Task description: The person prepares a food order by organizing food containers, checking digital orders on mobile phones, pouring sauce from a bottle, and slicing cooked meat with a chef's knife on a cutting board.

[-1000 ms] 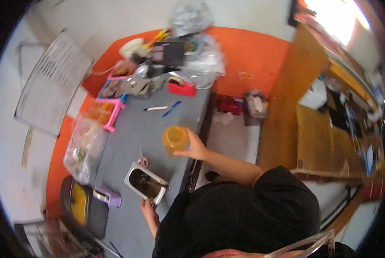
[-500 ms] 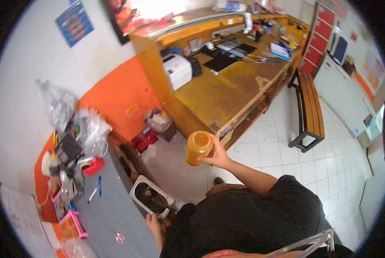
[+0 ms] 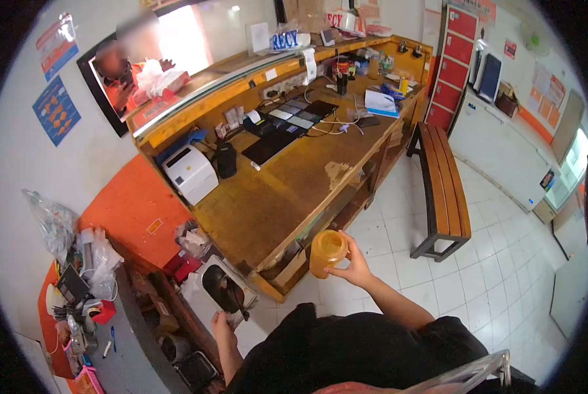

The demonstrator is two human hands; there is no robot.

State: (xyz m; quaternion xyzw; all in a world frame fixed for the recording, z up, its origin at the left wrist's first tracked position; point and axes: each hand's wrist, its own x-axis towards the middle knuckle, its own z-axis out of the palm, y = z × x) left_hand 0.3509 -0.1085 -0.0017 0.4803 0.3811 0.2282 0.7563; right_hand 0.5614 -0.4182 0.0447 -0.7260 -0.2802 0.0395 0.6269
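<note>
Right hand: fingers and thumb closed around the jar, gripping its side below the open mouth
Left hand: closed at the near end of the tray; the exact finger contact is too small to tell
Hands: well apart, each with its own container
Jar: one, translucent amber, mouth uncovered and facing up towards the head, seen against the lower front of the wooden worktop; contents cannot be told
Tray: one, pale-rimmed, dark inside, seen between the two worktops; what lies in it is unclear
Step in hand: judged as holding both containers up, one per hand
Next move calls for: in my judgement, any shift of either container asks for level wrists, as both are open on top, and room from the worktop edge
Grey worktop: one, lower left, bearing two pens side by side and one red tape dispenser
Wooden worktop: one, with one white printer at its near left end and one black pouch just beside it
Bench: one, slatted, standing on the tiled floor
Lockers: five red doors in view, in one column
Posters: two on the left wall
Other person: one beyond the window opening, a raised hand near a plastic bag
</note>
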